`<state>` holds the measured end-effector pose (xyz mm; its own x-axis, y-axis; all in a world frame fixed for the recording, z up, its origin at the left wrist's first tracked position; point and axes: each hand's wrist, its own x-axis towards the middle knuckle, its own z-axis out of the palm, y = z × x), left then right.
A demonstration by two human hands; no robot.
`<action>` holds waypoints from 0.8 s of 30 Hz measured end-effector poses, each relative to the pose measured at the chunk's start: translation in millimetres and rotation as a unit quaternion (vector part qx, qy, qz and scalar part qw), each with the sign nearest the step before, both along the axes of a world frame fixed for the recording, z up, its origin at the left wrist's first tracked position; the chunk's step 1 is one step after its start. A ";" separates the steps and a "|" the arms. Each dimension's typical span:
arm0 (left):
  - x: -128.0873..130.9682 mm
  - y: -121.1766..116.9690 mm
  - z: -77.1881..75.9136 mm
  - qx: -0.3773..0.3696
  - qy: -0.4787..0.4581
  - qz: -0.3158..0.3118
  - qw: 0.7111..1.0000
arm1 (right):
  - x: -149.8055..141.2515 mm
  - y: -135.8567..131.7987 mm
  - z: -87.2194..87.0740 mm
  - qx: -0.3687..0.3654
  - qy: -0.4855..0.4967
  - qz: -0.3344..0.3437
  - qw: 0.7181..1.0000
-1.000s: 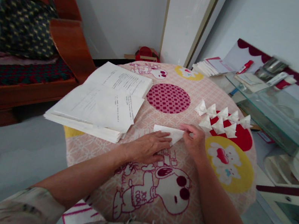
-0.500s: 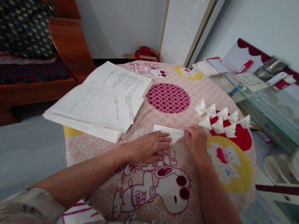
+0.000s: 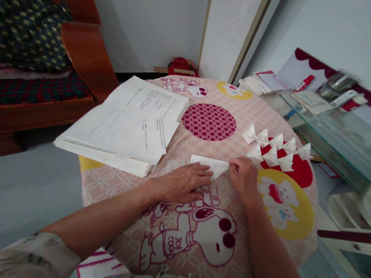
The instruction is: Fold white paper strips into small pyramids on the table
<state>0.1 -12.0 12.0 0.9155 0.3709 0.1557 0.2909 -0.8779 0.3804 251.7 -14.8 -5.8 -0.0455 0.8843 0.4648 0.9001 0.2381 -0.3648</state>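
A folded white paper (image 3: 219, 165) lay near the middle of the round table (image 3: 261, 111), its long edge toward twelve o'clock. The left hand (image 3: 185, 181) rested flat over its eight-o'clock side, fingers extended, close together. The right hand (image 3: 243, 176) met its three-o'clock corner, fingers curled — whether they pinched it, I could not tell. From the paper, an open book (image 3: 120, 125) lay toward ten o'clock, pointed paper pieces (image 3: 271, 156) toward two.

"joe cool" on tablecloth (image 3: 202, 145), book (image 3: 120, 123) print illegible
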 end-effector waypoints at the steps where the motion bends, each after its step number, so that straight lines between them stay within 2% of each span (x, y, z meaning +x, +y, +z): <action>1: 0.0 0.0 0.0 0.001 0.001 -0.001 1.000 | 0.0 0.0 0.2 0.001 0.013 0.005 1.000; 10: -0.1 0.0 1.1 -0.007 0.002 0.002 1.000 | -3.0 -2.0 5.4 0.008 0.062 0.038 0.997; 24: 0.3 0.8 -1.5 -0.014 0.002 0.003 1.000 | -10.5 -2.6 14.7 -0.083 0.212 0.049 0.972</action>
<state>0.4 -11.2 10.5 0.9137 0.3810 0.1414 0.2985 -0.8652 0.4028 241.2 -17.4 8.8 0.0316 0.9496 0.3118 0.6358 0.2216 -0.7394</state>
